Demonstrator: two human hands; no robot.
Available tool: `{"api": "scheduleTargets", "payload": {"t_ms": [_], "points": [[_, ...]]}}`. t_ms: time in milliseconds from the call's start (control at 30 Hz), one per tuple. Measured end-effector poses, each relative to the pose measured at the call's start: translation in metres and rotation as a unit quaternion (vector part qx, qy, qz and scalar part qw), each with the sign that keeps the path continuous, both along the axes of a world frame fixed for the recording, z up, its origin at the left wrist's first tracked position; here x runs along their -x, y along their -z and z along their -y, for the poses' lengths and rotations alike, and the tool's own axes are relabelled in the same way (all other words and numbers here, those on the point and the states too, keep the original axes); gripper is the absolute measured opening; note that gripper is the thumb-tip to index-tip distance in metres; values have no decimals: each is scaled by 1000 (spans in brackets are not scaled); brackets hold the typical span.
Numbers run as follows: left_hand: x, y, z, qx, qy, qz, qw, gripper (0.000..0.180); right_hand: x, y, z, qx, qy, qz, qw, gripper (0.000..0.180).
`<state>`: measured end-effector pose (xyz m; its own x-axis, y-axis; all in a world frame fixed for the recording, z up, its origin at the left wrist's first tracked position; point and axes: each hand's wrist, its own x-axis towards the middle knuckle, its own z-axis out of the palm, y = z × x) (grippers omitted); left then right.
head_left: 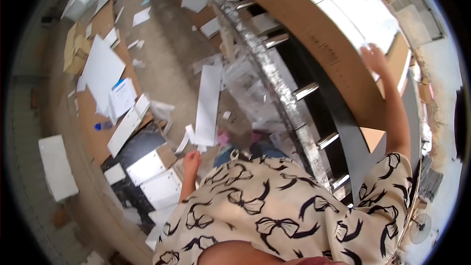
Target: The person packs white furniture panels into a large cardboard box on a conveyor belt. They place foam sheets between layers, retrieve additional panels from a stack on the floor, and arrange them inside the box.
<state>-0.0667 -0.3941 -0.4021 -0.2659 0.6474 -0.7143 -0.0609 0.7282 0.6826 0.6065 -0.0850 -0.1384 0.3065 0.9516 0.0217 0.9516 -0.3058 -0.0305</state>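
Note:
My right hand (375, 60) reaches far out to the right, over a long brown cardboard carton (321, 51). Its fingers are stretched and apart, touching the edge of a glossy white panel (351, 17) that lies in or on the carton. Whether the fingertips press on the panel or only rest there is hard to see. My left hand (191, 161) hangs low beside my body, fingers loosely curled, with nothing visible in it. Nearest to it is a stack of white boards (159, 179).
A roller conveyor with a worn metal rail (272, 68) runs beside me under the carton. Crumpled clear plastic (252, 93) and a long white strip (208, 103) lie on the floor. Leftward are white sheets (102, 68), a blue-capped bottle (103, 125) and a white block (58, 167).

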Motion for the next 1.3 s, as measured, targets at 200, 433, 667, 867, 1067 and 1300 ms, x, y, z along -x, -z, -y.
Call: {"api": "scheduleTargets", "payload": {"t_ms": [200, 433, 667, 867, 1067, 1300], "points": [[28, -15, -26, -24, 9, -89, 996, 19, 80, -82, 28, -312, -104, -214, 920, 32], [95, 3, -82, 3, 69, -93, 993, 19, 284, -24, 94, -201, -136, -447, 861, 17], [159, 63, -197, 25, 147, -6, 989, 15, 376, 150, 124, 193, -119, -334, 915, 24], [181, 89, -310, -17, 181, -15, 983, 13, 418, 275, 116, 412, -9, -337, 847, 24], [160, 199, -329, -55, 232, -33, 971, 18, 433, 426, 6, 315, 10, -315, 895, 24], [18, 336, -332, -74, 430, 3, 900, 21, 251, 689, -44, 267, -99, -12, 959, 27]]}}
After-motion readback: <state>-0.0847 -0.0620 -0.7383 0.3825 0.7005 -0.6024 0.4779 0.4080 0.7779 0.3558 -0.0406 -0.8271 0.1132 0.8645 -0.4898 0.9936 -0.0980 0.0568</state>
